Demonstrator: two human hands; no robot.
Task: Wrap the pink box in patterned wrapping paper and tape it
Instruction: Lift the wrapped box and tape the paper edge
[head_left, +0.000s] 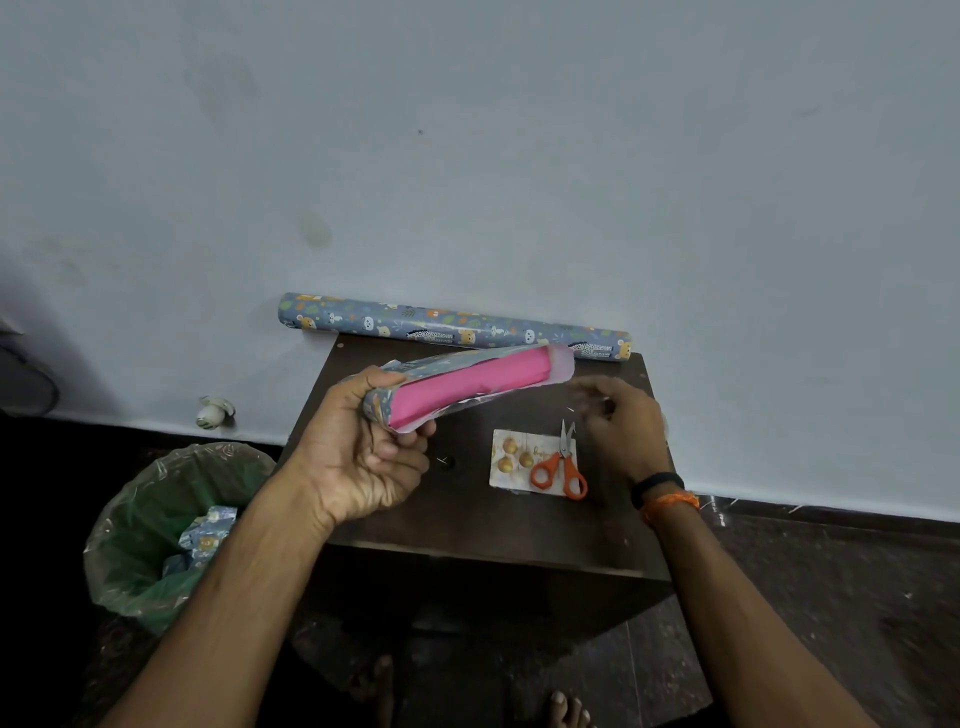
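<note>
My left hand (358, 447) grips the near end of the pink box (467, 387) and holds it tilted above the small dark table (467, 514). Patterned blue-grey wrapping paper (441, 364) covers the box's far side and near end, while one long pink side shows between the paper's loose edges. My right hand (618, 415) hovers blurred over the table to the right of the box, fingers loosely curled; whether it pinches anything is unclear. A roll of the same patterned paper (452, 327) lies along the wall at the table's back edge.
Orange-handled scissors (561, 467) lie on a small card with gold dots (511, 457) on the table's right half. A green-lined bin (171, 530) with paper scraps stands on the floor at the left. A small white object (214, 411) sits by the wall.
</note>
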